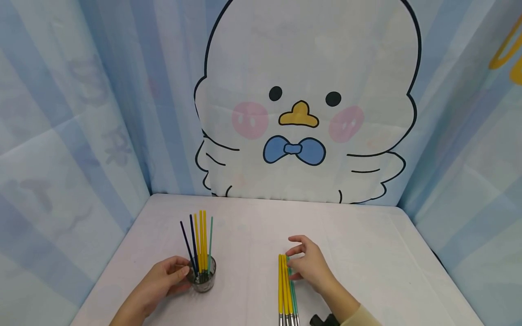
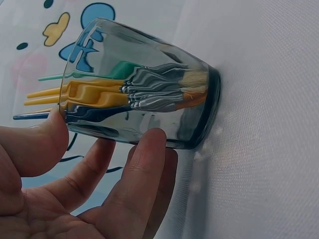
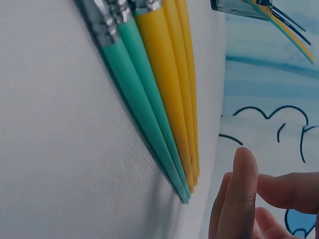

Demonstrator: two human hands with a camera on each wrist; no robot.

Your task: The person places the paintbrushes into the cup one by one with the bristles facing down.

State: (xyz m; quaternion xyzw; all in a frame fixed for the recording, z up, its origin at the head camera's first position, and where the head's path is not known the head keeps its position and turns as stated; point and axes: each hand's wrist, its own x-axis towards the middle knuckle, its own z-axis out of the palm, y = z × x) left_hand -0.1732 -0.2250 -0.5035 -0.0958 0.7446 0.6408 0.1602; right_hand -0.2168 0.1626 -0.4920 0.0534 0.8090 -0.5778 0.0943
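From where I stand, the two hands are well apart over a pale cloth-covered bench (image 1: 244, 235). The left hand (image 1: 163, 276) rests loosely spread against the side of a clear glass (image 1: 205, 285), thumb near the rim, fingers lower down, not wrapped round it. The glass stands upright, with yellow brushes (image 1: 205, 240), two dark blue brushes (image 1: 193, 240) and a teal brush (image 1: 210, 240) leaning in it, bristles down.

The right hand (image 1: 307, 262) is half open, fingers apart, with nothing in hold that I can see. It is beside the far ends of a row of loose brushes (image 1: 285, 285), three yellow and two teal, and partly hides them from above; their metal collars lie at the near end.

A black object (image 1: 324, 320), cut off by the edge of the view, sits near the loose brushes, next to the beige sleeve (image 1: 360, 317). Behind the bench hangs a striped cloth (image 1: 175, 99) bearing a big white cartoon bird.
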